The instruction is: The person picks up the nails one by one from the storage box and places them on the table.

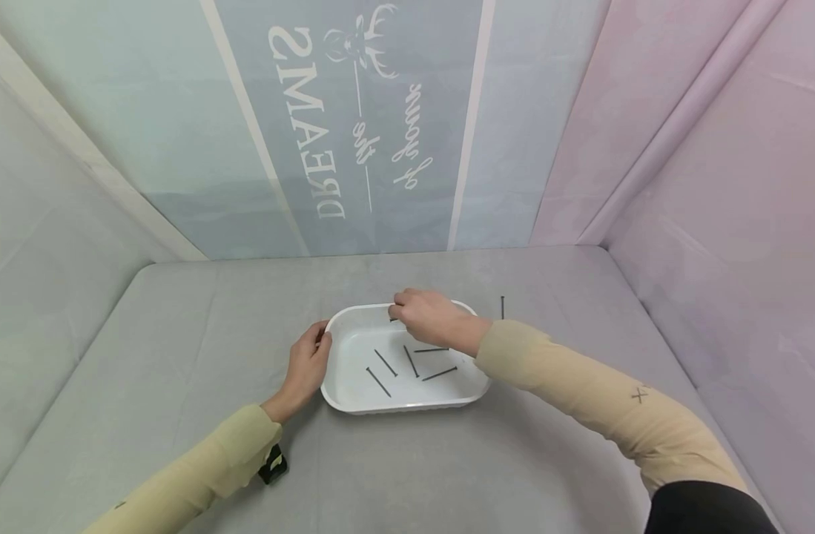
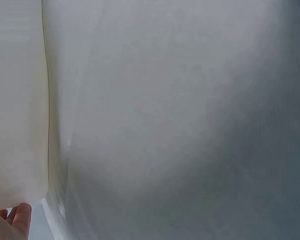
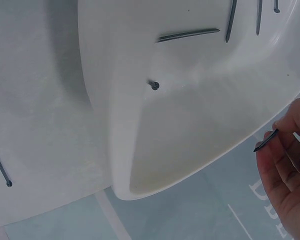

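Note:
A white rectangular tray (image 1: 345,377) with rounded corners stands on the grey-covered table. My left hand (image 1: 305,362) grips its left rim, thumb over the edge; in the left wrist view those fingers (image 2: 23,218) show only at the lower corner. Over the tray's far edge, my right hand (image 1: 432,315) pinches a dark nail (image 3: 266,140) between thumb and fingertips. Below that hand, several loose nails lie spread across the tray floor, among them one nail (image 1: 378,382) near the front left and another nail (image 1: 440,374) at the right.
One more nail (image 1: 503,307) lies on the table (image 1: 274,297) beyond the tray's right far corner, behind the right forearm. Printed fabric walls (image 1: 380,230) enclose the table at the back and both sides. A small black device (image 1: 274,467) sits under the left sleeve.

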`<action>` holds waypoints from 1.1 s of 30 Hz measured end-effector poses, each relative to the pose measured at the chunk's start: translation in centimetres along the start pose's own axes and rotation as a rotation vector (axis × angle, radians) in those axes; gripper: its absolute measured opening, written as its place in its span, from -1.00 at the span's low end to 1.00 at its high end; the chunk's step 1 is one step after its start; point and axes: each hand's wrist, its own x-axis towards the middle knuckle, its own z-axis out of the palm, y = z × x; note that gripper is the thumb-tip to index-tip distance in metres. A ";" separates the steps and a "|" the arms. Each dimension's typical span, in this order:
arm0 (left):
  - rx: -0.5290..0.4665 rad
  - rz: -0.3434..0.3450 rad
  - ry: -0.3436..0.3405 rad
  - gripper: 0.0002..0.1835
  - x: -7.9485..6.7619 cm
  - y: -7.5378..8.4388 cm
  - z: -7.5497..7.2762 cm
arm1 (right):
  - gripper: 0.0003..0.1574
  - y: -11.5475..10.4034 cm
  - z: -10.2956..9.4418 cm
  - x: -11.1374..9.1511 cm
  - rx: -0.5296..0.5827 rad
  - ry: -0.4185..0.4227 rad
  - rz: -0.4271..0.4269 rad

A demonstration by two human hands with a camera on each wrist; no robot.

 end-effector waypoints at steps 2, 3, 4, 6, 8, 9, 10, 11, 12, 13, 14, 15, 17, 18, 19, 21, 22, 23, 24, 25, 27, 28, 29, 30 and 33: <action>-0.001 -0.002 0.001 -0.63 0.0 0.1 0.0 | -0.73 0.1 0.0 -0.2 0.023 0.018 0.007; -0.002 -0.004 0.002 -0.63 -0.1 0.1 0.0 | -0.73 0.1 0.0 -0.2 0.034 0.030 0.010; -0.002 -0.005 0.001 -0.63 0.0 0.1 0.0 | -0.73 0.2 -0.1 -0.3 0.044 0.040 0.013; -0.003 -0.006 0.000 -0.63 -0.1 0.1 0.0 | -0.73 0.3 -0.1 -0.4 0.062 0.057 0.019; -0.006 -0.007 -0.002 -0.63 0.0 0.1 0.0 | -0.72 0.5 -0.1 -0.6 0.071 0.064 0.027; -0.008 -0.007 -0.003 -0.63 0.0 0.1 0.0 | -0.72 0.6 -0.2 -0.6 0.074 0.064 0.031; -0.009 -0.006 -0.004 -0.63 0.0 0.1 0.0 | -0.72 0.6 -0.2 -0.7 0.076 0.063 0.037; -0.009 -0.006 -0.006 -0.63 0.0 0.1 0.0 | -0.72 0.7 -0.2 -0.8 0.076 0.061 0.042; -0.009 -0.005 -0.007 -0.63 0.0 0.1 0.0 | -0.72 0.7 -0.3 -0.8 0.077 0.061 0.047; -0.009 -0.004 -0.008 -0.63 0.0 0.0 0.0 | -0.72 0.8 -0.3 -0.9 0.076 0.062 0.052; -0.009 -0.004 -0.009 -0.63 -0.1 0.0 0.0 | -0.73 0.8 -0.2 -1.0 0.075 0.064 0.058; -0.009 -0.004 -0.010 -0.63 -0.1 0.1 0.0 | -0.73 0.9 -0.2 -1.0 0.070 0.070 0.062; -0.009 -0.004 -0.012 -0.62 -0.1 0.1 0.0 | -0.73 1.0 -0.2 -1.2 0.067 0.080 0.076; -0.008 -0.005 -0.012 -0.62 -0.1 0.1 0.0 | -0.74 1.1 -0.1 -1.3 0.066 0.086 0.083; -0.008 -0.005 -0.012 -0.62 -0.1 0.2 0.0 | -0.74 1.2 -0.1 -1.4 0.066 0.091 0.091; -0.008 -0.004 -0.011 -0.62 -0.1 0.2 0.0 | -0.73 1.3 -0.1 -1.6 0.076 0.102 0.103; -0.009 -0.003 -0.011 -0.62 -0.1 0.2 0.0 | -0.73 1.4 -0.1 -1.7 0.086 0.105 0.110; -0.008 -0.002 -0.010 -0.62 -0.1 0.1 0.0 | -0.72 1.4 -0.2 -1.7 0.096 0.110 0.115; -0.007 -0.002 -0.009 -0.63 -0.1 0.1 0.0 | -0.72 1.5 -0.2 -1.8 0.107 0.116 0.120; -0.008 -0.002 -0.008 -0.63 -0.1 0.1 0.0 | -0.71 1.6 -0.2 -1.9 0.117 0.121 0.124; -0.008 -0.005 -0.008 -0.62 0.0 0.0 0.0 | -0.70 1.8 -0.3 -2.0 0.134 0.127 0.140; -0.008 -0.006 -0.008 -0.62 0.0 0.0 0.0 | -0.69 1.8 -0.3 -2.1 0.138 0.130 0.146; -0.009 -0.006 -0.007 -0.62 0.0 0.0 0.0 | -0.69 1.9 -0.4 -2.1 0.142 0.130 0.152; -0.011 -0.007 -0.008 -0.62 0.0 0.0 0.0 | -0.69 1.9 -0.5 -2.2 0.146 0.132 0.158; -0.013 -0.006 -0.006 -0.62 0.0 0.0 0.0 | -0.69 2.1 -0.6 -2.3 0.159 0.135 0.170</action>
